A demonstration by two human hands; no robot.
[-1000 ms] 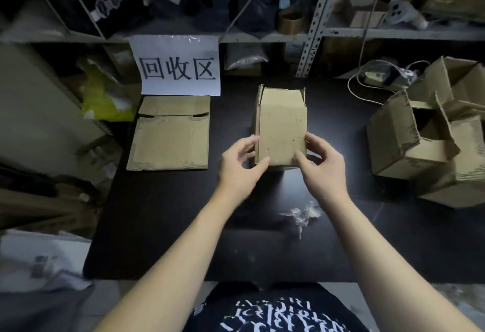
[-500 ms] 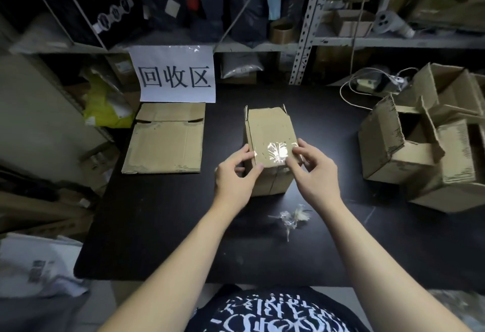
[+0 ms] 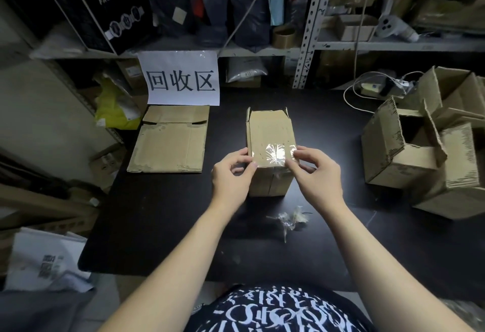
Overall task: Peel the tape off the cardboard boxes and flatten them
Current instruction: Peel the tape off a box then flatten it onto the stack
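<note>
A small brown cardboard box (image 3: 270, 132) lies on its side in the middle of the black table (image 3: 162, 213), its open end facing away. A shiny patch of clear tape (image 3: 274, 153) covers its near top edge and runs down the front seam. My left hand (image 3: 232, 174) grips the box's near left corner, thumb on top by the tape. My right hand (image 3: 316, 174) holds the near right corner, fingertips curled at the tape's right edge. A crumpled wad of peeled tape (image 3: 288, 220) lies on the table in front of the box.
A flattened cardboard box (image 3: 170, 140) lies at the back left below a white paper sign (image 3: 181, 78). Several opened boxes (image 3: 409, 145) are piled at the right. A white cable (image 3: 354, 95) and metal shelving (image 3: 309, 30) stand behind. Clutter fills the floor at the left.
The box has been tipped toward me, so its taped end now faces up and near. Both hands shifted from its sides to the taped near corners.
</note>
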